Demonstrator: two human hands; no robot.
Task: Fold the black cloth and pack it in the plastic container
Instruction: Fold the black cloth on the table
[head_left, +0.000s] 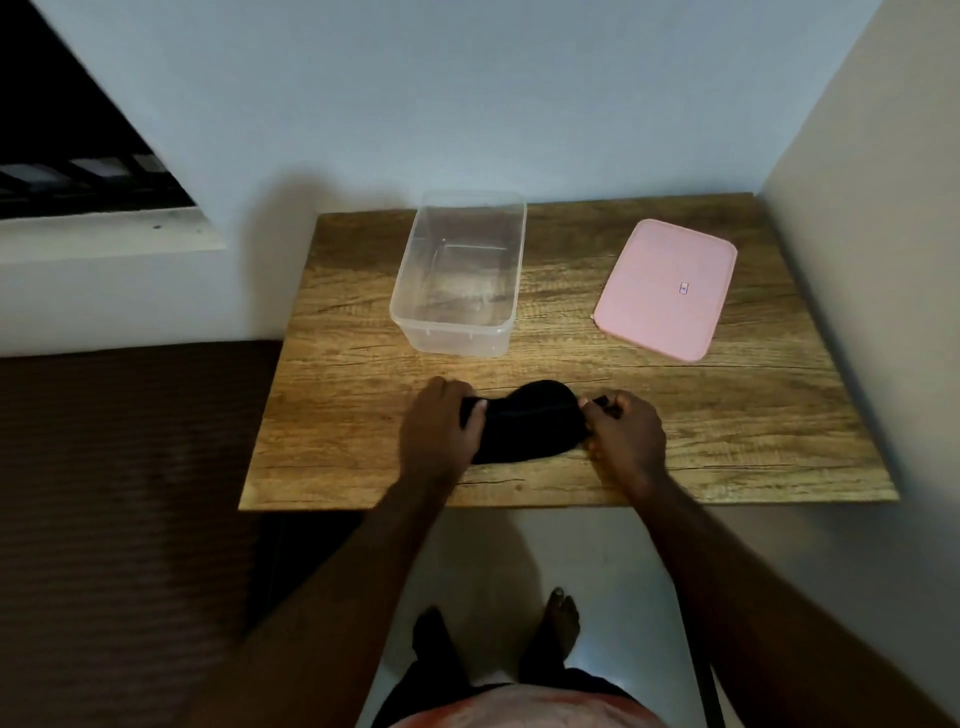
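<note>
Pinching opposite ends of one bunched black cloth (530, 423), the left hand (441, 423) and right hand (626, 434) hold it on the wooden table (727, 441). Beyond the left hand stands one clear, empty plastic container (410, 291); beyond the right hand lies one pink rectangular lid (667, 288).

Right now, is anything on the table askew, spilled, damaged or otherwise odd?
Nothing stands out. The clear plastic container stands upright and empty, its pink lid lies flat off to the right, and the left hand and right hand hold the ends of the bunched black cloth on the wooden table.
</note>
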